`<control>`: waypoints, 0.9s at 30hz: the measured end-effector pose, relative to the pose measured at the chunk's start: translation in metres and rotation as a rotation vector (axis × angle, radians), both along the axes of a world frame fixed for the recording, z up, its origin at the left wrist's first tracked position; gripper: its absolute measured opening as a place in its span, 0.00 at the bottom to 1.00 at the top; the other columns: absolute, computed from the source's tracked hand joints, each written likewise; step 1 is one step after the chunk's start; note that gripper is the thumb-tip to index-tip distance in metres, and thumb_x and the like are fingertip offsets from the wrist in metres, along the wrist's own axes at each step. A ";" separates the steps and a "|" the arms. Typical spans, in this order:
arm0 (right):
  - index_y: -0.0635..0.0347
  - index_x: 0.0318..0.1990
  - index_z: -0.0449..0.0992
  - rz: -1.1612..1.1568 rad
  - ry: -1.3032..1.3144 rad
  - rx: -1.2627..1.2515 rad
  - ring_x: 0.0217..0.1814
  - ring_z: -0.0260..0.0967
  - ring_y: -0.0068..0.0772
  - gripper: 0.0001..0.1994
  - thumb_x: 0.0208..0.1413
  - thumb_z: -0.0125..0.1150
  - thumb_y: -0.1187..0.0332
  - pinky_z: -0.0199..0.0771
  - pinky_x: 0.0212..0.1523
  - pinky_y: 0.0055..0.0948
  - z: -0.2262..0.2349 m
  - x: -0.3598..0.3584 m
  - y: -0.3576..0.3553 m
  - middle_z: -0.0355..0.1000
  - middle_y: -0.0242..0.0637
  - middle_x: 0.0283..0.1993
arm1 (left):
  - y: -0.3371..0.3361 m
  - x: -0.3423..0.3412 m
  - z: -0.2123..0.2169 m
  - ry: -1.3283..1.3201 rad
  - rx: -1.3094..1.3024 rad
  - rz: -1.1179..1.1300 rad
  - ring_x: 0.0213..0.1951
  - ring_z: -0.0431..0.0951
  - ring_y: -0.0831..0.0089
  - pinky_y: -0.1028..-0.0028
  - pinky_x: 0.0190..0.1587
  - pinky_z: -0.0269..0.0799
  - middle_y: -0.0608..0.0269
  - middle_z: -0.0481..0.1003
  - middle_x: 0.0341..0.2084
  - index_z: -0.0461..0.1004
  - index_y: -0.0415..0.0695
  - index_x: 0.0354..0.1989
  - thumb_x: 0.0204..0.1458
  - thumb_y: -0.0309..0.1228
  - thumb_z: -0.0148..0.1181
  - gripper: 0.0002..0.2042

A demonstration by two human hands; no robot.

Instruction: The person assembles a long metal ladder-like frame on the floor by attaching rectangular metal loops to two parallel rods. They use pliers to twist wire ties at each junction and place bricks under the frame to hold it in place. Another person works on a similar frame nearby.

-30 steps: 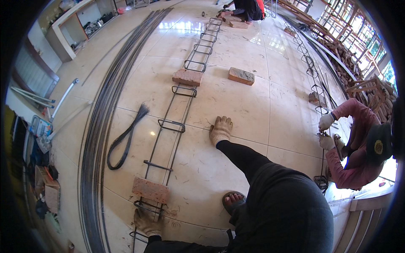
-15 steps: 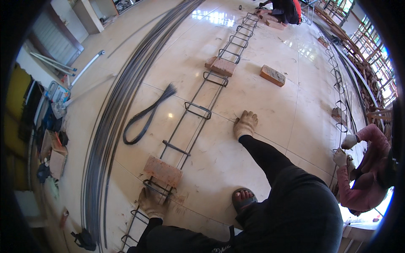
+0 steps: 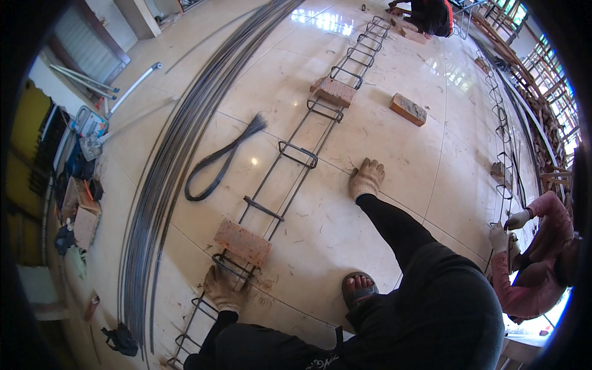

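Observation:
A long, narrow rebar cage (image 3: 296, 185) of thin rods and rectangular stirrups runs from the lower left to the far side, raised on bricks. My left hand (image 3: 223, 291), in a beige knit glove, is at its near part beside a stirrup (image 3: 233, 266), just this side of a red brick (image 3: 243, 242). Its fingers appear curled round the steel, with the tips partly hidden. To the right of the cage, my gloved right hand (image 3: 367, 177) lies on the tiled floor, fingers stretched out and nothing in it. A looped bundle of tie wire (image 3: 213, 169) lies left of the cage.
Long steel rods (image 3: 163, 185) lie in a bundle on the left. Another brick (image 3: 333, 92) supports the cage farther off; a loose brick (image 3: 407, 110) lies to its right. At right, a co-worker (image 3: 533, 259) handles a second cage (image 3: 502, 129). Another person (image 3: 428, 15) crouches at the far end.
The whole view has shifted slightly, moving the scene a little to the right. Both my hands keep their places, the left at the stirrup and the right on the floor.

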State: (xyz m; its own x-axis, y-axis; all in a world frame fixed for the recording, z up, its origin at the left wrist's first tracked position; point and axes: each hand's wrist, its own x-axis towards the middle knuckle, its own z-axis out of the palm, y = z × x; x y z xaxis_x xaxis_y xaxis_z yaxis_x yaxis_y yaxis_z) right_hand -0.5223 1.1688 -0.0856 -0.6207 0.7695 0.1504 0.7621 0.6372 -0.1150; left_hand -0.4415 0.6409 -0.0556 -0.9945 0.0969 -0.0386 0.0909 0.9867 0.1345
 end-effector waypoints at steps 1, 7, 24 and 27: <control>0.61 0.54 0.76 0.007 0.009 0.002 0.64 0.65 0.51 0.21 0.60 0.66 0.57 0.66 0.64 0.50 -0.001 0.001 0.000 0.70 0.47 0.57 | 0.001 -0.001 0.002 -0.004 -0.006 -0.002 0.71 0.61 0.47 0.46 0.75 0.52 0.42 0.65 0.68 0.64 0.35 0.71 0.33 0.60 0.79 0.58; 0.62 0.53 0.75 0.021 0.034 0.016 0.63 0.65 0.52 0.21 0.59 0.66 0.58 0.67 0.64 0.51 -0.002 0.003 0.000 0.70 0.48 0.56 | 0.001 -0.001 0.004 -0.010 -0.011 -0.010 0.72 0.62 0.47 0.46 0.75 0.52 0.42 0.66 0.68 0.64 0.34 0.71 0.32 0.58 0.80 0.58; 0.62 0.52 0.76 0.017 0.043 0.048 0.63 0.65 0.52 0.20 0.59 0.67 0.58 0.67 0.62 0.50 -0.003 0.000 -0.002 0.71 0.47 0.55 | -0.012 0.002 -0.018 0.133 0.016 -0.061 0.69 0.64 0.42 0.44 0.72 0.55 0.40 0.66 0.67 0.65 0.34 0.70 0.34 0.60 0.80 0.57; 0.62 0.52 0.76 0.007 0.002 0.065 0.63 0.65 0.52 0.20 0.59 0.67 0.58 0.67 0.62 0.50 -0.004 0.000 0.000 0.71 0.46 0.56 | -0.005 0.000 -0.013 0.078 -0.013 -0.041 0.68 0.64 0.42 0.44 0.71 0.56 0.39 0.66 0.67 0.65 0.35 0.71 0.35 0.60 0.79 0.56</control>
